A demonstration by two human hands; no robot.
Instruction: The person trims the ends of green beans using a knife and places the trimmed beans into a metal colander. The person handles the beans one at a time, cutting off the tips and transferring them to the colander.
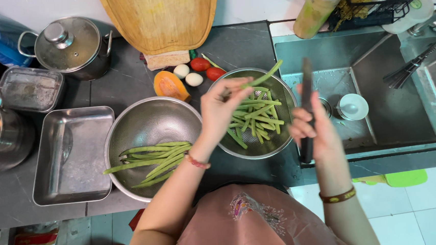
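left hand (224, 106) holding green bean (263, 77), right hand (313, 131) gripping knife (306, 106)

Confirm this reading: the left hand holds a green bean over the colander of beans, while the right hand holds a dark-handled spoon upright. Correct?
Not quite. In the head view the right hand holds a dark knife upright, not a spoon. The rest stands: the left hand holds a green bean over the colander of beans.

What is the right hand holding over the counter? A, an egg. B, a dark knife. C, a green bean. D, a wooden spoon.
B: the right hand grips a dark knife, blade pointing up beside the colander, while the left hand lifts a green bean.
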